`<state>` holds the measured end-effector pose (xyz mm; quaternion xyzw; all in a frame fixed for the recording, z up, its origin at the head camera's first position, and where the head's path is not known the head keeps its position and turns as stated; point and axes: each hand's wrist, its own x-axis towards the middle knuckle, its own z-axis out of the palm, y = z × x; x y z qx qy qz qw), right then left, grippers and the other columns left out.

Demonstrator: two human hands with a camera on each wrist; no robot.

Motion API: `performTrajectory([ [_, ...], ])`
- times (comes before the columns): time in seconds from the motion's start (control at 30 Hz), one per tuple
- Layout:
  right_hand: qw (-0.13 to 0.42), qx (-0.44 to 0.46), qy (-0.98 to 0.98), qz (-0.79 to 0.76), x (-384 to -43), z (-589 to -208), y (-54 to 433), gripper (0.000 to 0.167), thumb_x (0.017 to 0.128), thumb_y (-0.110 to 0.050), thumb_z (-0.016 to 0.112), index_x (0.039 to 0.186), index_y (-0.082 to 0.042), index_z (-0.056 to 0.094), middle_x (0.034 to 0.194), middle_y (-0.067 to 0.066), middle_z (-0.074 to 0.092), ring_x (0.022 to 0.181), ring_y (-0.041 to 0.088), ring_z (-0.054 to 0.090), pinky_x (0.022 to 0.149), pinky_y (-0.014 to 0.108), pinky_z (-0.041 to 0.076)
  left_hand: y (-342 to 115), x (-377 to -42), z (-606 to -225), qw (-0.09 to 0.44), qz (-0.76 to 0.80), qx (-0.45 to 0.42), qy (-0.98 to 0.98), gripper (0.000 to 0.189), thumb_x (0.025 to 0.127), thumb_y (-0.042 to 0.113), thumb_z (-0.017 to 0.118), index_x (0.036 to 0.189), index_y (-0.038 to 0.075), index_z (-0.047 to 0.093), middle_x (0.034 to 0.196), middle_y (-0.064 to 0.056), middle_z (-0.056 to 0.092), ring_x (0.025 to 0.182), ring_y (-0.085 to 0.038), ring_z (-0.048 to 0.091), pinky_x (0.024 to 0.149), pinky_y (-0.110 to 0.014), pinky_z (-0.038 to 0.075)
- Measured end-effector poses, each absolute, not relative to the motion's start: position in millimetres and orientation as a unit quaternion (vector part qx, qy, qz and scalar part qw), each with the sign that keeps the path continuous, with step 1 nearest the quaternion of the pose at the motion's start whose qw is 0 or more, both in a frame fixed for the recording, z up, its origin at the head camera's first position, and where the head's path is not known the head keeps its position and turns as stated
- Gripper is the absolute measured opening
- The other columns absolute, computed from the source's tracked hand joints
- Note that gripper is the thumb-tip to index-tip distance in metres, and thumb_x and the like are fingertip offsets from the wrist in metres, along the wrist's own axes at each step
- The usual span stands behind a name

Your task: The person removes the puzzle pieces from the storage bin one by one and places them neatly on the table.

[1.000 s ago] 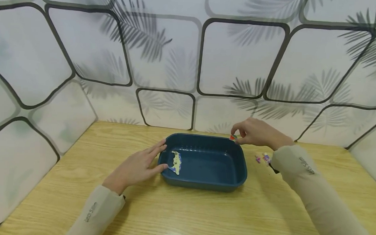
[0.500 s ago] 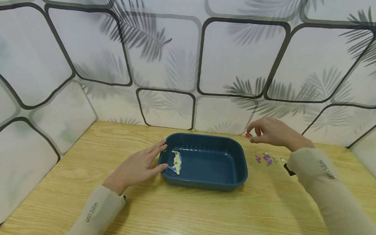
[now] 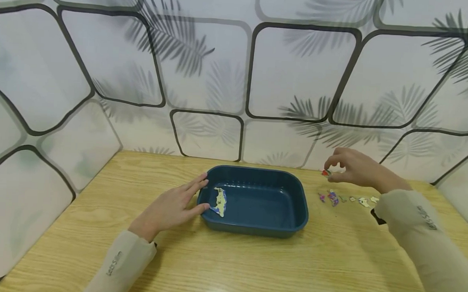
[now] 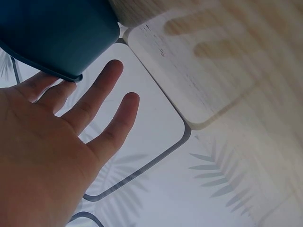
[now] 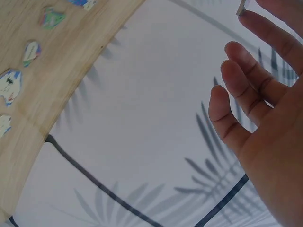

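Between thumb and forefinger, my right hand [image 3: 354, 168] pinches a small flat piece, red and green [image 3: 326, 172], above the table to the right of the basin. The right wrist view shows only that piece's edge [image 5: 241, 6] at the fingertips; the other fingers of the hand [image 5: 274, 104] are bent loosely. My left hand [image 3: 172, 208] rests on the left rim of a dark blue rectangular basin [image 3: 254, 229], fingers extended. In the left wrist view, fingers of this hand [image 4: 57, 137] touch the rim of the basin [image 4: 61, 38]. Inside, near its left end, lies a flat cream and blue piece [image 3: 220, 202].
Several small flat coloured pieces lie in a row right of the basin, among them a purple piece [image 3: 333, 198] and a whitish piece [image 3: 363, 202]. The wooden table [image 3: 252, 268] meets a patterned wall [image 3: 281, 141] behind the basin.
My right hand has moved right, from the basin's back right corner, with the red and green piece still pinched. More pieces of the row show now. The left hand and basin stay put.
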<state>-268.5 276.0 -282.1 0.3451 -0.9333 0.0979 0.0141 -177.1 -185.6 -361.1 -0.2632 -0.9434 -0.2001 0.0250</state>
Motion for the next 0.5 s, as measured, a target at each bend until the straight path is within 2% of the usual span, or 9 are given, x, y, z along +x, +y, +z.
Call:
performTrajectory([
  [0.17,0.02,0.34,-0.935,0.099,-267,-288,289,0.014,0.083,-0.014,0.081,0.095,-0.012,0.075,0.099,0.006,0.06,0.091,0.032,0.06,0.077,0.051,0.052,-185,-177,-361,0.027,-0.201,-0.266,-0.942,0.072,0.103,0.044,0.057,0.155,-0.001,0.038,0.165,-0.014,0.026,0.13,-0.039,0.054,0.106,-0.057,0.043],
  [0.4,0.02,0.328,-0.94,0.096,-265,-292,301,0.012,0.084,-0.014,0.081,0.094,-0.012,0.075,0.101,0.007,0.062,0.094,0.034,0.06,0.08,0.054,0.051,-186,-177,-361,0.026,-0.205,-0.268,-0.941,0.072,0.103,0.043,0.057,0.155,-0.002,0.038,0.165,-0.015,0.027,0.129,-0.038,0.055,0.106,-0.056,0.043],
  [0.5,0.013,0.32,-0.942,0.096,-264,-294,307,0.012,0.084,-0.014,0.081,0.094,-0.011,0.075,0.101,0.008,0.062,0.094,0.034,0.059,0.08,0.056,0.05,-187,-178,-362,0.026,-0.205,-0.267,-0.941,0.072,0.103,0.043,0.058,0.155,-0.002,0.038,0.165,-0.015,0.027,0.124,-0.036,0.059,0.104,-0.056,0.044],
])
